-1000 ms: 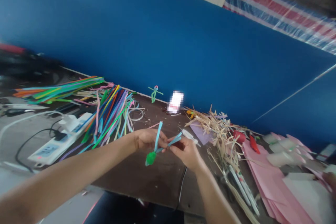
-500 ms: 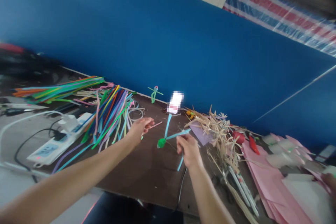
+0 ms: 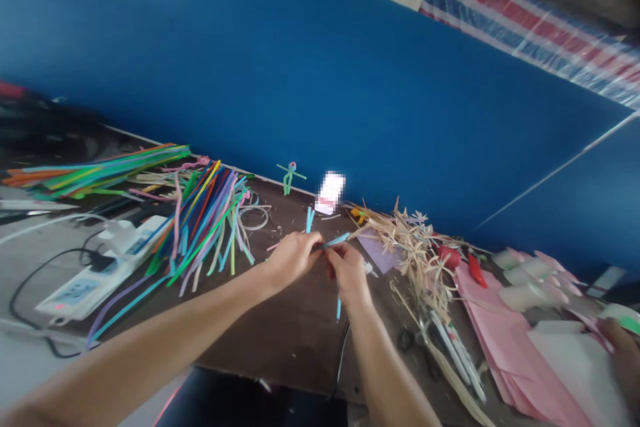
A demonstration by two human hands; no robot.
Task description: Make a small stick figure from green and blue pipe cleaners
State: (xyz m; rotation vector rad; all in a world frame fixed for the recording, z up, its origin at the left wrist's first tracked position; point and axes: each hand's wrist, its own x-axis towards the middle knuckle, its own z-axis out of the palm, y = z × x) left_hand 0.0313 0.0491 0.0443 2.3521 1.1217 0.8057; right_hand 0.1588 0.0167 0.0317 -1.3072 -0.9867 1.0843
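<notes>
Over the middle of the brown table, my left hand (image 3: pixel 294 259) and my right hand (image 3: pixel 347 268) meet, fingertips pinched together. Between them is a light blue pipe cleaner (image 3: pixel 338 239) with one end pointing up to the right. Other light blue ends (image 3: pixel 310 219) stick up behind my left hand, and a further piece hangs below my right fingers. The green bundle on this blue piece is hidden by my left hand. A short pink strip pokes out left of my left hand. Behind them stands a small green pipe cleaner figure (image 3: pixel 289 178), arms spread, against the blue wall.
On the left lie bundles of coloured pipe cleaners (image 3: pixel 205 220) and a white power strip (image 3: pixel 100 280) with cords. A phone-like bright panel (image 3: pixel 330 192) leans at the back. To the right are straw-like flowers (image 3: pixel 415 243), pink sheets (image 3: pixel 500 340) and another person's hand (image 3: pixel 620 340).
My left hand has moved right to meet my right hand at the light blue pipe cleaner, covering the green bundle. The view has shifted slightly.
</notes>
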